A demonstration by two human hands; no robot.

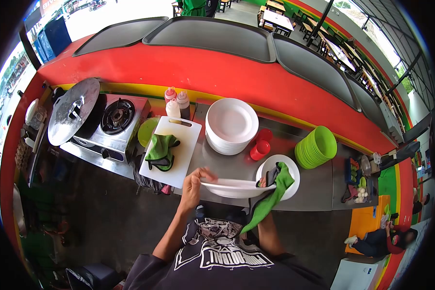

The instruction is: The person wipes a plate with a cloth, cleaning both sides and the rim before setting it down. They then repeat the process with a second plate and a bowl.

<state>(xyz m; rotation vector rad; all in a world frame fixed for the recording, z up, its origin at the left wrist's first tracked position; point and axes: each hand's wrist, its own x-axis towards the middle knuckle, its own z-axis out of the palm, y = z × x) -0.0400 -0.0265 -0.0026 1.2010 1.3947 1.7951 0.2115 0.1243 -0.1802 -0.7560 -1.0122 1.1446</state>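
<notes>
A white plate (234,188) is tilted on edge in front of my body, above the counter's near edge. At its left rim, my left hand (196,182) is closed, its fingertips slightly blurred. My right hand (262,183) is at the right rim, mostly covered by a green cloth (270,200) with dark edging that it holds against the plate. The cloth hangs down toward my shirt. Behind my right hand another white plate (291,186) lies on the steel counter. A tall stack of white plates (232,121) stands farther back.
Left of the stack, a white cutting board (188,145) carries a second green cloth (162,151). Sauce bottles (183,104) stand behind it, beside a gas stove (117,116) and wok lid (72,111). Red cups (260,150) and stacked green bowls (316,147) are right. A person (386,240) sits far right.
</notes>
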